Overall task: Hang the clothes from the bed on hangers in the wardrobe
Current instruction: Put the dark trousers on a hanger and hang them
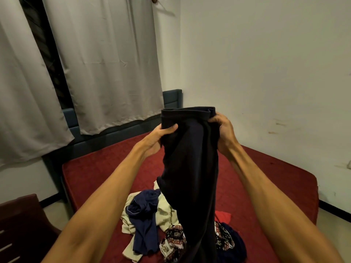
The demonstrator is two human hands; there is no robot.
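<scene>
Curtains: two long pale grey fabric curtains hang behind the bed, with a dark gap between them.
Bed: a wide bed with a dark red cover stands against the white wall; its blue-grey padded headboard shows under the curtains.
Held garment: a long black soft cloth garment is lifted above the bed by its top edge. It hangs straight down, and its lower part covers the middle of the pile.
Pile: on the near part of the bed lie a crumpled navy blue garment, a cream garment under it, a patterned dark cloth and a small red cloth.
Hands: the left hand grips the left side of the black garment with the thumb in front. The right hand pinches the right corner of the top edge with curled fingers.
</scene>
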